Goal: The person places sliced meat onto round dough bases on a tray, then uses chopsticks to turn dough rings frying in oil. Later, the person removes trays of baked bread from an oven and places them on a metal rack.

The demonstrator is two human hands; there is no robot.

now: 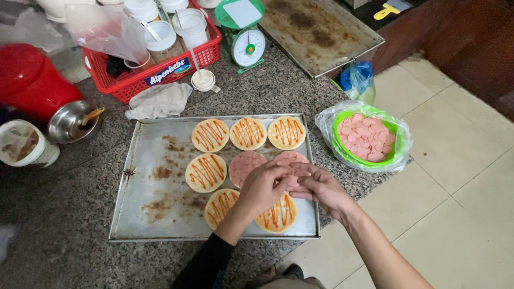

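On the granite tabletop (64, 225) a metal baking tray (144, 208) carries sauce-striped dough rounds (206, 172); left hand (262, 187) and right hand (321, 187) meet over one, fingertips pinching pink sausage slices (297, 167)

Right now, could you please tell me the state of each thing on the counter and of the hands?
Baking tray: holds eight dough rounds.
Sauced rounds: six striped with orange sauce, no slices.
Covered rounds: two topped with pink sausage slices.
Green bowl: bag-lined, full of slices.
Left hand: laying slices on a round.
Right hand: fingers on the same round.
Second tray: stained.
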